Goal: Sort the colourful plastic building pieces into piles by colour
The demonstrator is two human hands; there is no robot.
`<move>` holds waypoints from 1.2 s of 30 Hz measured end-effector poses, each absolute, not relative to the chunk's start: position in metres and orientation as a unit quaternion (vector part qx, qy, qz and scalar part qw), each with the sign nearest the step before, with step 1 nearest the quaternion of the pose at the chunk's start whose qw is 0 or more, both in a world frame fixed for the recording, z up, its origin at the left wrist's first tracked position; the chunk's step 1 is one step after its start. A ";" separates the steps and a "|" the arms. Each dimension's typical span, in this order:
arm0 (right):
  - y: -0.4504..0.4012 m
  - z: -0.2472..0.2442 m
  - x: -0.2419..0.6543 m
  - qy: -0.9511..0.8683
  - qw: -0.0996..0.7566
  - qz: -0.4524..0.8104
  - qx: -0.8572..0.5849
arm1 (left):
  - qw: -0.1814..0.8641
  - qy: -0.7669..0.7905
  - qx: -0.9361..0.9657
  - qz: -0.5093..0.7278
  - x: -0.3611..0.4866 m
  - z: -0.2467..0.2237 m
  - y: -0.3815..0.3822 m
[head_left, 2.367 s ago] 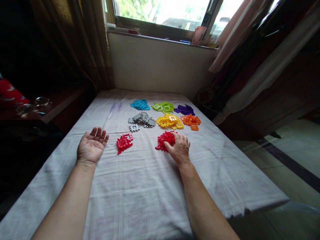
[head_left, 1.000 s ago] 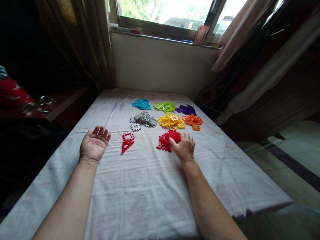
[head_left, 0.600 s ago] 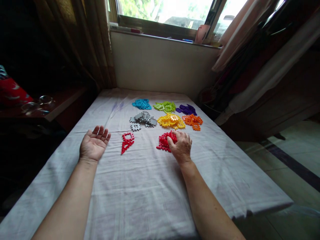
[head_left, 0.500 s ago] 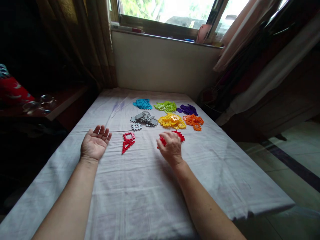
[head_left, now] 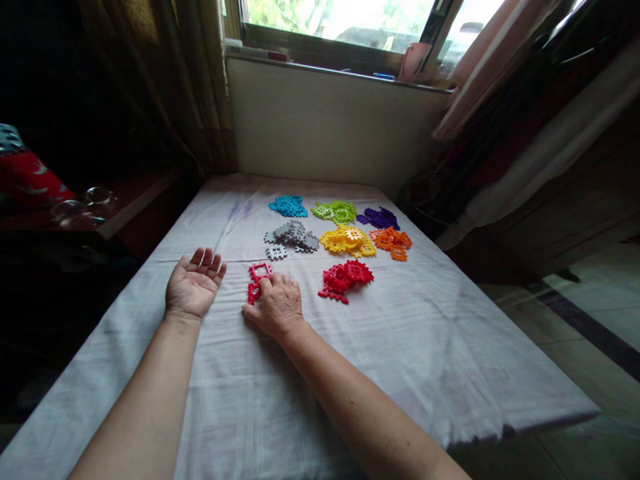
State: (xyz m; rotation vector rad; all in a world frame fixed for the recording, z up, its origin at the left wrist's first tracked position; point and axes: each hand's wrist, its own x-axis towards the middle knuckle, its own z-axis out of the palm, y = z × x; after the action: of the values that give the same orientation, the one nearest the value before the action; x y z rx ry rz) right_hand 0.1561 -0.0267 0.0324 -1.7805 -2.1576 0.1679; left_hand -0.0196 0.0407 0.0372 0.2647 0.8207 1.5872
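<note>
My right hand [head_left: 277, 303] is over the table, its curled fingers down on a red interlocking plastic tile [head_left: 254, 292] that they partly hide. Directly behind that tile lies a red square tile with an open middle [head_left: 260, 269]. To the left, my left hand [head_left: 196, 283] rests palm up, fingers loosely spread, with nothing in it. A pile of red tiles [head_left: 346, 279] sits to the right of my right hand. Behind are the grey tiles [head_left: 291, 235], one grey square tile [head_left: 277, 252] at their front, and the yellow tiles [head_left: 347, 240].
Farther back lie piles of blue tiles [head_left: 289, 206], lime green tiles [head_left: 334, 211] and purple tiles [head_left: 379, 218], with orange tiles [head_left: 391, 240] at the right. A pale cloth [head_left: 240, 393] covers the table. Glasses [head_left: 83, 207] stand on a side surface at left.
My right hand has moved left from the red pile to the red tiles near my left hand, uncovering the pile. My left hand stays open, palm up. The view has shifted slightly.
</note>
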 end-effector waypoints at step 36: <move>0.001 0.045 0.199 -0.787 0.158 0.004 -0.596 | 0.617 0.353 0.110 0.694 -0.020 0.036 0.040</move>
State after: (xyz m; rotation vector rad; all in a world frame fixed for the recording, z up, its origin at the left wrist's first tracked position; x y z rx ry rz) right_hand 0.1986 0.0014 0.0451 -1.7058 -2.2520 0.0120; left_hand -0.0199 0.0397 0.0363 0.2522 0.8132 1.5985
